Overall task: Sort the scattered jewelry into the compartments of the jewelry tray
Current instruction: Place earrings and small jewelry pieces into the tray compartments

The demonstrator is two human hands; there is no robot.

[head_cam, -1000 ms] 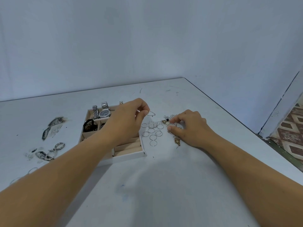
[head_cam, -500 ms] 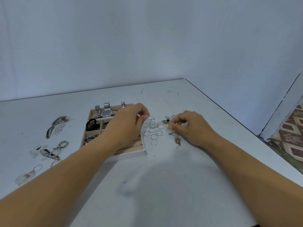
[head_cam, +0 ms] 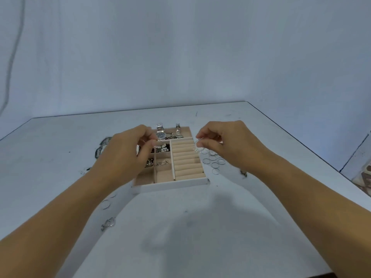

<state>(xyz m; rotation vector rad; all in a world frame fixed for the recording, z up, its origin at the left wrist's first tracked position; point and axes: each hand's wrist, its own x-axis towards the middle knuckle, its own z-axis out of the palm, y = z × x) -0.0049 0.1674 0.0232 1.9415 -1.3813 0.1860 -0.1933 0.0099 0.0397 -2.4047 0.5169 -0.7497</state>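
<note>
Two-handed work above the white-rimmed, beige-lined jewelry tray (head_cam: 170, 186) at mid-frame on the white tabletop (head_cam: 200, 237).

With the left hand (head_cam: 128, 151), pinches what looks like a thin silver ring (head_cam: 158, 141) between thumb and forefinger. Holds it over the tray's upper-left compartments, just below the silver steel-band watch with the dark dial (head_cam: 161, 134).

With the right hand (head_cam: 226, 143), pinches a fine wire hoop with small clear beads (head_cam: 197, 146). Holds it over the tray's right rim, at the upper end of the column of beige ring rolls (head_cam: 186, 159). Both grips closed on their pieces, neither released.

Turns, most likely, on those rolls. Lying between the two grips, just left of and below the right one, and right of and below the left one. Long axes running left to right across the frame, the slots between them likewise. Right hand the nearer, probably. Calls for a hoop turned edge-on and in line with a slot, and a short move down and leftward from the right grip.

Plenty left to sort, judging by the tabletop:
- a cluster of loose thin wire hoops (head_cam: 212, 161) just right of the tray, below the right hand
- a small dark trinket (head_cam: 243, 173) further right
- another plain hoop (head_cam: 105, 203) and a silver linked piece (head_cam: 108, 223) at lower left
- dark patterned pieces (head_cam: 101, 146) half hidden behind the left hand
</note>
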